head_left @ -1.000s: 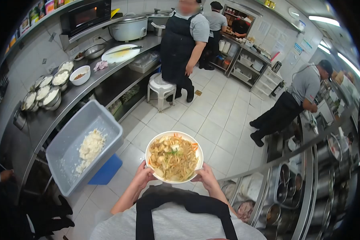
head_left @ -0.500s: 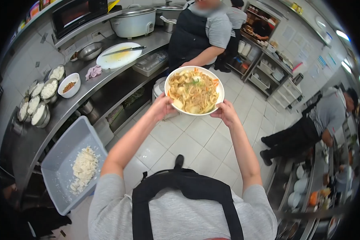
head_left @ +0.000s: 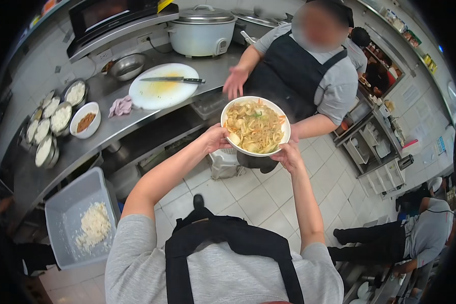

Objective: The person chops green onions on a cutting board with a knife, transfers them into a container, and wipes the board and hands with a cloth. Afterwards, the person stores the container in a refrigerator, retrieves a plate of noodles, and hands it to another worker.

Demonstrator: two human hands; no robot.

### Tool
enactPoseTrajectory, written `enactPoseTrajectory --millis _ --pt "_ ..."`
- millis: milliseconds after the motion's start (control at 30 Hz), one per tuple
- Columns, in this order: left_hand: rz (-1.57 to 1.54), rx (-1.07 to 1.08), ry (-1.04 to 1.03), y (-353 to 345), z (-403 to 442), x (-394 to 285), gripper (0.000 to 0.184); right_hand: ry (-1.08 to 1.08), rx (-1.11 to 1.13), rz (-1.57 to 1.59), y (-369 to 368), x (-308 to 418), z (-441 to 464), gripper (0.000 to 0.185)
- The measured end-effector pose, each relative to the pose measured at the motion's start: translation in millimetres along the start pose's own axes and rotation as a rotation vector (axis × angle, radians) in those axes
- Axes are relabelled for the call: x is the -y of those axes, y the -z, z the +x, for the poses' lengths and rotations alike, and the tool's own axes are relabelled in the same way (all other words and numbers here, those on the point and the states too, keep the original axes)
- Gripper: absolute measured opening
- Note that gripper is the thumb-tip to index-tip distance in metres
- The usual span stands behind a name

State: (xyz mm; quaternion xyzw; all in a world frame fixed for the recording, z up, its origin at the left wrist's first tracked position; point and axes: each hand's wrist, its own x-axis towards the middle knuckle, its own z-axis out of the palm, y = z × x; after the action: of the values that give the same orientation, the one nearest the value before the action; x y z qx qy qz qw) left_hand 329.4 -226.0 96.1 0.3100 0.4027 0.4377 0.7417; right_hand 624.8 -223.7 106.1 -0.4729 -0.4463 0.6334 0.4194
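Observation:
A white bowl (head_left: 256, 152) full of noodles with vegetables (head_left: 253, 126) is held out in front of me. My left hand (head_left: 216, 139) grips its left rim, and my right hand (head_left: 290, 155) grips the lower right rim. Facing me just beyond the bowl is a person in a black apron (head_left: 289, 68). One of that person's hands (head_left: 235, 82) is spread open above the bowl's left side; the other (head_left: 295, 133) is at its right edge, partly hidden, and whether it touches the bowl I cannot tell.
Along the left counter (head_left: 152, 109) are a white board (head_left: 162, 93) with a knife (head_left: 175, 79), a pink cloth (head_left: 120, 106), several rice bowls (head_left: 61, 118) and a cooker (head_left: 200, 35). A grey tub (head_left: 76, 195) holds rice. Another person (head_left: 415, 233) stands at right.
The bowl, in both my hands, has moved up and forward, closer to the aproned person. That person has turned toward me, leaned in and raised both hands near the bowl.

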Motion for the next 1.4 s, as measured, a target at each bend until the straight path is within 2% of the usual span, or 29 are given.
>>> enactPoseTrajectory --millis 167,233,300,367,433,467,500,533,567,600,667,767,833,900,933,967,1000,1033,1067,1100,1133,1167,1233,1300,1367,1400 --pt "0.045 0.051 -0.002 19 57 -39 0.066 0.072 -0.058 -0.048 -12 18 48 0.054" --pt "0.014 0.125 -0.020 21 77 -48 0.066 0.101 -0.147 -0.055 -11 25 62 0.062" --pt "-0.044 0.160 -0.021 23 95 -61 0.063 0.152 -0.117 0.015 -17 37 72 0.071" --pt "-0.051 0.181 -0.024 25 115 -72 0.060 0.114 -0.108 0.083 -12 42 83 0.076" --pt "-0.064 0.181 0.000 24 131 -82 0.054 0.142 -0.170 0.149 -21 42 90 0.075" --pt "-0.059 0.180 0.003 27 137 -86 0.052 0.219 -0.215 0.133 -28 35 93 0.050" --pt "-0.054 0.182 0.009 28 145 -88 0.049 0.198 -0.193 0.124 -30 29 96 0.050" --pt "-0.045 0.179 0.015 29 153 -89 0.046 0.178 -0.277 0.147 -29 22 99 0.049" --pt "-0.078 0.169 0.020 30 163 -87 0.049 0.162 -0.363 0.170 -30 16 103 0.049" --pt "-0.094 0.165 0.007 30 176 -84 0.052 0.150 -0.340 0.163 -35 10 105 0.049" --pt "-0.145 0.179 -0.033 31 194 -84 0.058 0.291 -0.401 0.223 -57 -5 108 0.052" --pt "-0.155 0.162 -0.074 35 198 -93 0.067 0.238 -0.284 0.186 -88 -14 114 0.052" --pt "-0.048 0.156 -0.144 53 194 -101 0.066 0.035 -0.119 0.031 -102 -22 128 0.045" --pt "0.459 0.040 -0.503 100 184 -115 0.067 -0.051 -0.057 -0.073 -111 -31 143 0.040" --pt "0.756 -0.279 -0.719 125 152 -130 0.069 -0.039 0.000 -0.129 -109 -36 155 0.039" --pt "0.675 -0.451 -0.821 167 145 -129 0.071 -0.027 0.055 -0.186 -107 -40 166 0.037" --pt "0.920 -0.766 -0.886 218 135 -131 0.070 0.001 0.094 -0.205 -105 -42 178 0.035" --pt "1.069 -1.013 -0.863 269 112 -131 0.068 0.006 0.108 -0.200 -106 -39 191 0.035" --pt "0.859 -1.163 -0.802 308 83 -132 0.065 0.059 0.159 -0.250 -108 -34 206 0.034" --pt "0.932 -1.319 -0.665 334 43 -134 0.062 0.114 0.208 -0.300 -112 -31 221 0.034" --pt "0.742 -1.353 -0.588 350 6 -136 0.060 0.141 0.217 -0.320 -119 -28 238 0.032" --pt "0.604 -1.366 -0.637 369 -23 -126 0.058 0.145 0.231 -0.313 -127 -26 258 0.032" --pt "0.406 -1.477 -0.662 381 -59 -119 0.054 0.376 0.308 -0.502 -148 -23 298 0.030" --pt "0.308 -1.496 -0.632 368 -67 -125 0.054 0.546 0.386 -0.623 -178 -16 333 0.030" --pt "0.198 -1.515 -0.616 362 -59 -132 0.054 0.731 0.443 -0.825 -211 -9 359 0.037" --pt "0.163 -1.427 -0.628 366 -47 -136 0.055 0.769 0.474 -0.867 -229 -5 371 0.039"
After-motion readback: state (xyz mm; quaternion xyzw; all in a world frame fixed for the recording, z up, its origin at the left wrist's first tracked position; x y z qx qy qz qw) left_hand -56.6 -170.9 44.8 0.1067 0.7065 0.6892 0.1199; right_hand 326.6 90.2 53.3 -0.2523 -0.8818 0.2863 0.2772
